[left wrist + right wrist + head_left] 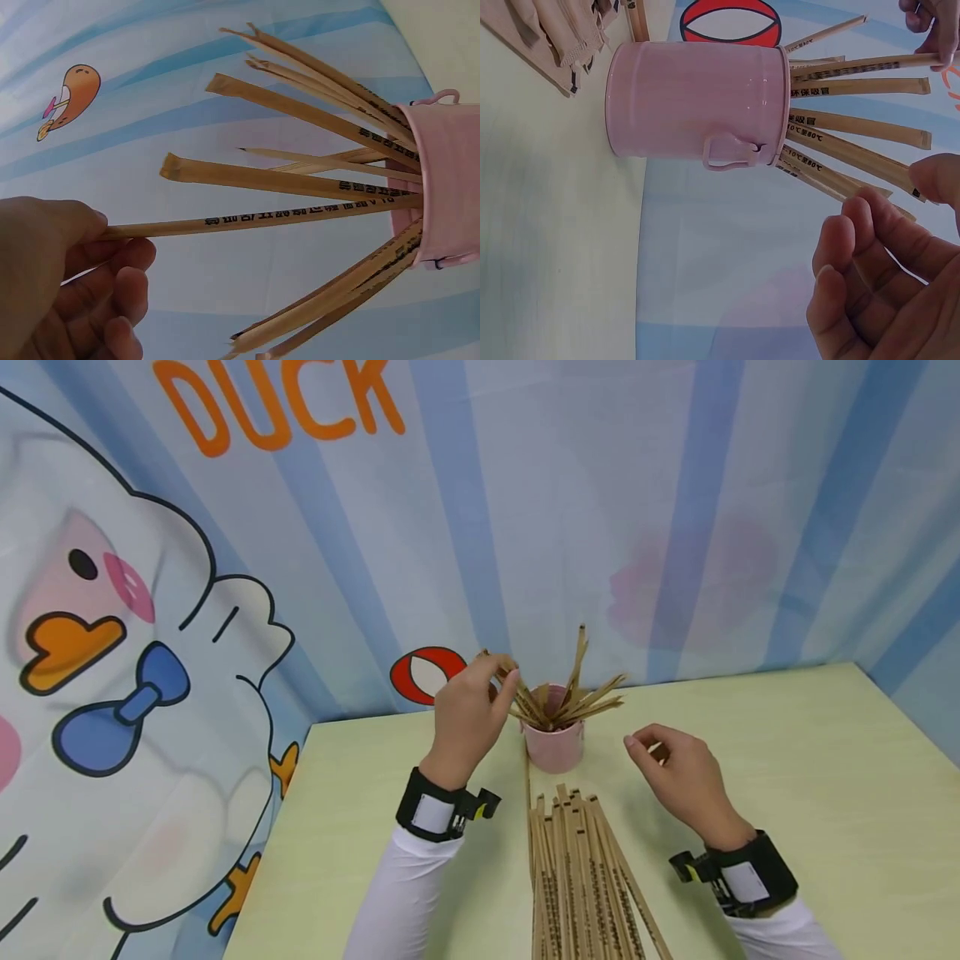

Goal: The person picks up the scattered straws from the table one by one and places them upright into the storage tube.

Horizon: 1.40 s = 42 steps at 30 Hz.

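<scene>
My left hand (467,718) pinches the end of a paper-wrapped straw (262,216) between thumb and index finger. The straw's other end goes into a small pink pail (553,750). More wrapped straws (300,112) fan out of the pail's mouth, some leaning left and some right. My right hand (678,777) is held to the right of the pail, fingers loosely bent with nothing in them. In the right wrist view its thumb and fingertips overlap the ends of the straws, while the head view has it apart from them.
A pile of wrapped straws (577,877) lies lengthwise on the pale yellow table (810,760), in front of the pail and between my forearms. Behind the table hangs a blue striped backdrop (555,510) with a cartoon duck (180,827) at the left.
</scene>
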Motion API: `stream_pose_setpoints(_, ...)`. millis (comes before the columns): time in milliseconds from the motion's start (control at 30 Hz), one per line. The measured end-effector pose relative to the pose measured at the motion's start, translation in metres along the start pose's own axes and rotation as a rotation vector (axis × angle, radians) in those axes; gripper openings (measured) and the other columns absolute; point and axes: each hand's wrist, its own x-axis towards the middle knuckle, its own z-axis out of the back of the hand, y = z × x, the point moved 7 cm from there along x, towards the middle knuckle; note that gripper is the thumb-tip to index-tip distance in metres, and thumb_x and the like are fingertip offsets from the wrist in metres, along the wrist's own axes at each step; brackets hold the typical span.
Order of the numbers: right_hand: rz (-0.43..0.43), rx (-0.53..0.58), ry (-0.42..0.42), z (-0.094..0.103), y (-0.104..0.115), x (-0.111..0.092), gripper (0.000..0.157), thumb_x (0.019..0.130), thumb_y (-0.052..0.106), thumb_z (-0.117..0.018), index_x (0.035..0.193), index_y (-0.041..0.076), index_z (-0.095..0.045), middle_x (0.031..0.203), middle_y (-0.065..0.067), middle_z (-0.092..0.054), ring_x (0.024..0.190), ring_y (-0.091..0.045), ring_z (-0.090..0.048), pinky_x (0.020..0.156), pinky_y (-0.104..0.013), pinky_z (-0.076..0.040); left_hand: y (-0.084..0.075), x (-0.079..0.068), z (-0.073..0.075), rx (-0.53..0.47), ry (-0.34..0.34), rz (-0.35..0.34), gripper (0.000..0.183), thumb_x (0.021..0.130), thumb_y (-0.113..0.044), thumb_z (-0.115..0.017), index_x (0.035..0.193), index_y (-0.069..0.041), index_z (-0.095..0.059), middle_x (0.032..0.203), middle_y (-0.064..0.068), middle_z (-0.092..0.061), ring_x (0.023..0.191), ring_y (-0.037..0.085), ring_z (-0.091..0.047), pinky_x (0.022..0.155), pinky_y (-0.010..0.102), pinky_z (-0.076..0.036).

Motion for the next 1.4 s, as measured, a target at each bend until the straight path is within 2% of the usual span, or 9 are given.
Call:
stream_pose_setpoints(267, -0.001, -0.002, 0.009, -0.002, 0.001, -0.001, 0.029, 0.093, 0.037, -0.053, 0.094, 0.012, -0.069, 0.080, 0.001, -0.064, 0.061, -0.010, -0.051, 0.052, -0.032, -0.040, 0.001, -0.001, -0.026, 0.124, 0.113, 0.010, 0.019, 0.094, -0.031, -0.053, 0.087, -0.019, -0.065, 0.076, -0.004, -0.065, 0.048, 0.006, -0.044, 0.037, 0.022, -0.030)
stream_pose_setpoints(433, 0.002, 0.007, 0.016, -0.003, 0.002, -0.002, 0.029, 0.093, 0.036, -0.054, 0.094, 0.012, -0.069, 0.079, 0.002, -0.064, 0.061, -0.009, -0.051, 0.051, -0.032, -0.040, 0.001, -0.007, -0.042, 0.210, 0.227, 0.022, 0.017, 0.092, -0.031, -0.056, 0.086, -0.018, -0.066, 0.068, -0.004, -0.061, 0.050, 0.008, -0.048, 0.039, 0.020, -0.034)
stream_pose_setpoints(533, 0.008, 0.006, 0.021, -0.004, 0.002, -0.002, 0.029, 0.093, 0.037, -0.053, 0.094, 0.012, -0.069, 0.079, 0.002, -0.063, 0.061, -0.009, -0.051, 0.052, -0.032, -0.040, 0.000, -0.012, -0.050, 0.282, 0.272, 0.021, 0.016, 0.090, -0.030, -0.060, 0.085, -0.018, -0.068, 0.069, -0.004, -0.061, 0.058, 0.011, -0.052, 0.045, 0.021, -0.040)
stream_pose_setpoints(667, 0.008, 0.004, 0.028, -0.005, 0.002, -0.002, 0.030, 0.093, 0.038, -0.052, 0.094, 0.012, -0.069, 0.080, 0.003, -0.063, 0.062, -0.008, -0.052, 0.052, -0.032, -0.040, -0.004, -0.015, -0.056, 0.365, 0.285, 0.000, 0.015, 0.087, -0.030, -0.063, 0.088, -0.018, -0.072, 0.082, 0.000, -0.063, 0.076, 0.018, -0.053, 0.063, 0.025, -0.046)
stream_pose_setpoints(833, 0.013, 0.000, 0.028, -0.004, 0.002, -0.003, 0.030, 0.093, 0.038, -0.052, 0.094, 0.013, -0.069, 0.080, 0.003, -0.064, 0.062, -0.008, -0.051, 0.052, -0.031, -0.040, -0.005, -0.018, -0.055, 0.323, 0.317, 0.033, 0.024, 0.082, -0.035, -0.068, 0.094, -0.015, -0.071, 0.093, 0.003, -0.061, 0.087, 0.021, -0.050, 0.071, 0.028, -0.045)
stream_pose_setpoints(967, 0.016, -0.001, 0.029, -0.004, 0.002, -0.003, 0.030, 0.093, 0.038, -0.052, 0.094, 0.013, -0.069, 0.080, 0.003, -0.064, 0.062, -0.008, -0.051, 0.052, -0.031, -0.040, -0.007, -0.020, -0.046, 0.231, 0.329, 0.061, 0.042, 0.079, -0.040, -0.070, 0.112, -0.014, -0.067, 0.104, 0.005, -0.061, 0.093, 0.022, -0.051, 0.072, 0.030, -0.047)
stream_pose_setpoints(1133, 0.020, -0.002, 0.027, -0.002, 0.003, -0.004, 0.030, 0.093, 0.038, -0.053, 0.093, 0.013, -0.069, 0.079, 0.003, -0.063, 0.061, -0.008, -0.051, 0.052, -0.031, -0.040, -0.009, -0.021, -0.020, 0.058, 0.239, 0.093, 0.045, 0.084, -0.042, -0.064, 0.121, -0.016, -0.060, 0.117, 0.005, -0.058, 0.103, 0.025, -0.052, 0.071, 0.034, -0.049)
stream_pose_setpoints(1300, 0.006, 0.001, 0.045, -0.001, 0.003, -0.005, 0.030, 0.093, 0.039, -0.053, 0.094, 0.013, -0.069, 0.081, 0.003, -0.064, 0.064, -0.010, -0.053, 0.054, -0.032, -0.041, -0.004, -0.030, 0.018, -0.166, -0.002, 0.154, 0.026, 0.091, -0.033, -0.056, 0.107, -0.013, -0.062, 0.107, 0.002, -0.061, 0.092, 0.017, -0.056, 0.068, 0.034, -0.047)
stream_pose_setpoints(1400, -0.007, -0.001, 0.086, -0.004, 0.001, -0.006, 0.033, 0.093, 0.042, -0.051, 0.096, 0.014, -0.068, 0.085, 0.002, -0.065, 0.069, -0.012, -0.055, 0.057, -0.033, -0.043, 0.003, -0.042, 0.037, -0.242, -0.135, 0.182, 0.019, 0.092, -0.026, -0.055, 0.100, -0.011, -0.063, 0.093, 0.000, -0.063, 0.083, 0.013, -0.056, 0.064, 0.034, -0.045)
